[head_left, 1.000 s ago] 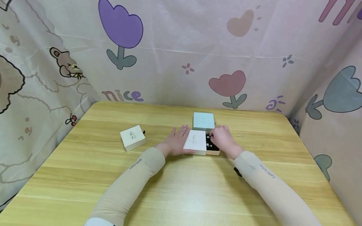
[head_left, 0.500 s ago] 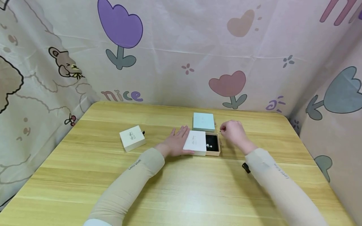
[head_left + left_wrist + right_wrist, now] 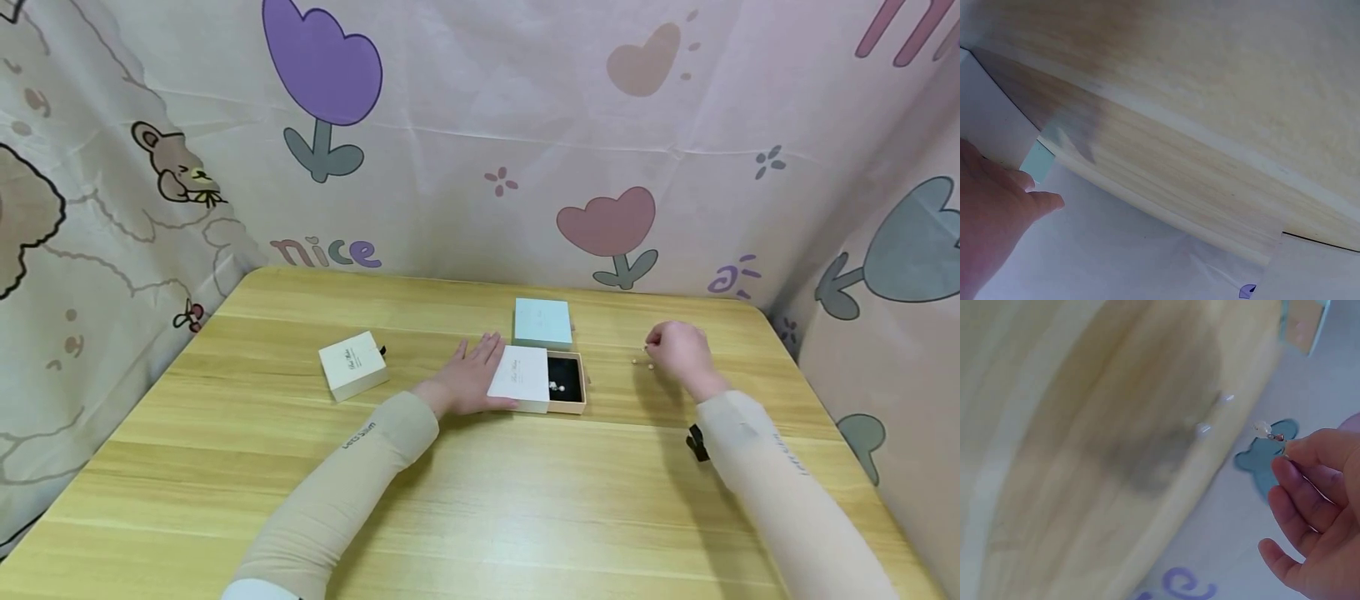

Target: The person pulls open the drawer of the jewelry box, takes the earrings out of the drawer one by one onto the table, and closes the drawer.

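My left hand (image 3: 474, 379) lies with straight, spread fingers along the left side of a white sliding jewelry box (image 3: 521, 379). Its drawer (image 3: 576, 361) sticks out to the right, lined in black, with a small shiny earring (image 3: 557, 386) inside. Over the table to the right, my right hand (image 3: 682, 354) pinches an earring (image 3: 1262, 429) with a clear bead between thumb and index finger. Just below it two small earrings (image 3: 1203, 429) lie on the wood. In the left wrist view the left hand (image 3: 994, 215) shows at the left edge; the white box is hidden there.
A pale blue box (image 3: 542, 321) stands right behind the white one. Farther left sits a second white box (image 3: 352, 365) with a black tab. The wooden table (image 3: 480, 500) ends at a printed curtain (image 3: 442, 200) at the back.
My right hand has lifted an earring out of the drawer and carried it right, over the two earrings on the table. The left hand has stayed on the box.
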`<state>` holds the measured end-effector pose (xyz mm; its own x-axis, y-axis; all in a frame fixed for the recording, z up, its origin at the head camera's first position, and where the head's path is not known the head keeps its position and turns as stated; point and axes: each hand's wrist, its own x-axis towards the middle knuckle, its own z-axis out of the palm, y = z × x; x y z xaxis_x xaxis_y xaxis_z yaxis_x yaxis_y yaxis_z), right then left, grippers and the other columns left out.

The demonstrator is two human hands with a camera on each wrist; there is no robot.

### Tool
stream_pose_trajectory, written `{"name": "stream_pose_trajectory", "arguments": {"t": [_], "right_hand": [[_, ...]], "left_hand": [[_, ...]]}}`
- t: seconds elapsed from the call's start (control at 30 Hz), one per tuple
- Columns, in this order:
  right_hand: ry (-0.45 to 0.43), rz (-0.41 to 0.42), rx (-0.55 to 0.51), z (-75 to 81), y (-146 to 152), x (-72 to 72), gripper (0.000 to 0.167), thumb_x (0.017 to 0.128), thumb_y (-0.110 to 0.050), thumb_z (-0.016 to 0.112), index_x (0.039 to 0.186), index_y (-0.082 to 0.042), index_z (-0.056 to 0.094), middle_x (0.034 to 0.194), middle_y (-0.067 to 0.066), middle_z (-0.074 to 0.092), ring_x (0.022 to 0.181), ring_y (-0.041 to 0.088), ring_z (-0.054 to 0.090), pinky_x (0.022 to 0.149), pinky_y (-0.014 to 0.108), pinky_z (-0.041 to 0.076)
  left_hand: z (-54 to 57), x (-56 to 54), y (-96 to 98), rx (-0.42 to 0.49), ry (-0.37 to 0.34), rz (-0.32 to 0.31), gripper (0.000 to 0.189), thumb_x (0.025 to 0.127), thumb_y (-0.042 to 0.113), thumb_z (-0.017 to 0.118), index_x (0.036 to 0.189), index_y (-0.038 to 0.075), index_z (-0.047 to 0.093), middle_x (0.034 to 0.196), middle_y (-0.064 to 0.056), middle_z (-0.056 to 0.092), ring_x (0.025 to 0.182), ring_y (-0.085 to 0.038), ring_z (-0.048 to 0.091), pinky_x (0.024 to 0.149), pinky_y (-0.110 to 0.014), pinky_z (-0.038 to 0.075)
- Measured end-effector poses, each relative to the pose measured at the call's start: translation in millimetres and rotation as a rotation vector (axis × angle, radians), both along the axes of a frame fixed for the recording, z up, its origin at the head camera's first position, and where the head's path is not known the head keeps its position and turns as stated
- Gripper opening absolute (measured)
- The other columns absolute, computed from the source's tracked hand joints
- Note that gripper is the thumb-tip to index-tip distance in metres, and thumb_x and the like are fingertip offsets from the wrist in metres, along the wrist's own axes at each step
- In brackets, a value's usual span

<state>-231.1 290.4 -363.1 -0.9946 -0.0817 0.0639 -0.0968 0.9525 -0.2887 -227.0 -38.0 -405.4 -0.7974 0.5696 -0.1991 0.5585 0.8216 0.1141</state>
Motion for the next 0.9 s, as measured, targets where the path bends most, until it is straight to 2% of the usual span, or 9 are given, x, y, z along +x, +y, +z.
{"name": "stream_pose_trajectory", "arguments": {"t": [0.2,0.47,0.9], "right_hand": [[-0.015,-0.042,0.046,-9.0,18,-0.9,0.017,0.083,-0.004,0.054,0.087,0.006,0.068,0.091,0.024,0.068,0.085,0.04,0.061,0.082,0.055,0.04],[-0.099,-0.056,0.08,-22.0,28,-2.3,0.014,0.083,-0.006,0.058,0.086,0.004,0.068,0.092,0.022,0.069,0.084,0.038,0.061,0.078,0.055,0.038],[-0.138,-0.038,0.113,-27.0,28,-2.5,0.014,0.083,-0.003,0.056,0.085,0.001,0.069,0.093,0.021,0.069,0.086,0.04,0.062,0.076,0.054,0.042]], "left_hand": [[-0.9,-0.4,-0.6,0.003,-0.005,0.002,0.104,0.083,0.073,0.04,0.15,0.004,0.002,0.159,-0.012,0.0,0.147,-0.025,0.0,0.117,-0.05,0.006],[-1.0,-0.9,-0.3,-0.001,0.001,-0.003,0.104,0.083,0.074,0.039,0.15,0.003,0.001,0.159,-0.013,0.0,0.147,-0.025,-0.001,0.117,-0.05,0.006],[-0.2,-0.6,-0.2,0.007,0.005,-0.009,0.105,0.083,0.073,0.041,0.15,0.003,0.002,0.159,-0.014,0.0,0.147,-0.025,0.001,0.117,-0.05,0.006]]}}
